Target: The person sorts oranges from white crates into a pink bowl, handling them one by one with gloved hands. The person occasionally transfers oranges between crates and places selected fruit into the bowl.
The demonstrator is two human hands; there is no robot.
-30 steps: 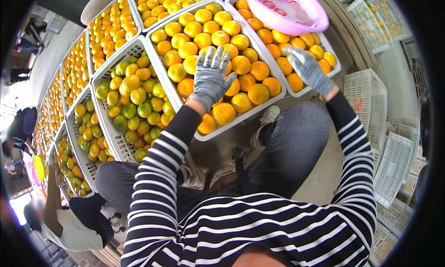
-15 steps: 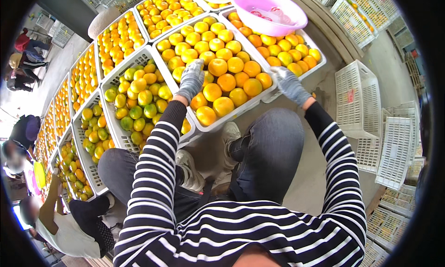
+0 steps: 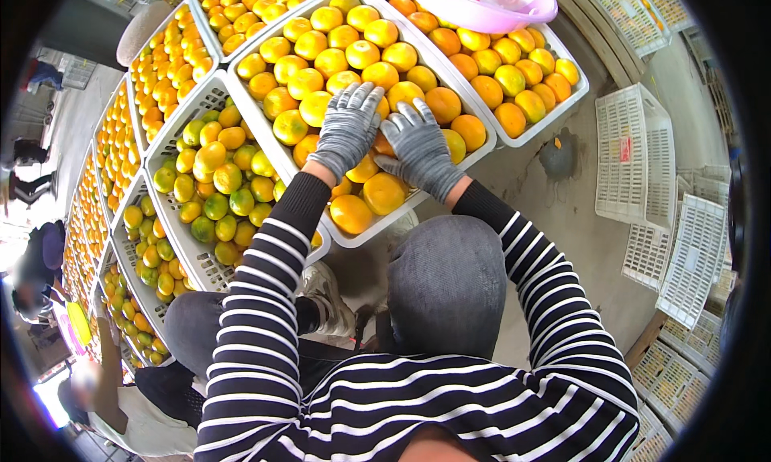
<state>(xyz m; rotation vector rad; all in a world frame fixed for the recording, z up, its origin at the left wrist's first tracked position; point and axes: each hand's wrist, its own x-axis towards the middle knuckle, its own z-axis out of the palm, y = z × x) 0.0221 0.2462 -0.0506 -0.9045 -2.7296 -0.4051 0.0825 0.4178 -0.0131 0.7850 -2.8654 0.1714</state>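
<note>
Head view, knit-gloved hands [image 3: 347, 127] on round oranges [image 3: 384, 192], plastic crate [image 3: 359, 240]

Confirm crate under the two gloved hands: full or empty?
Full on top: fruit spreads across the crate nearly to its rim, below left hand and right hand. Depth: cannot tell.

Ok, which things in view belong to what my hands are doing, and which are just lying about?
Likely in the job:
left hand
right hand
orange fruit beneath them
the fruit's crate

Likely just lying about:
pink basin
white crates at right
</note>
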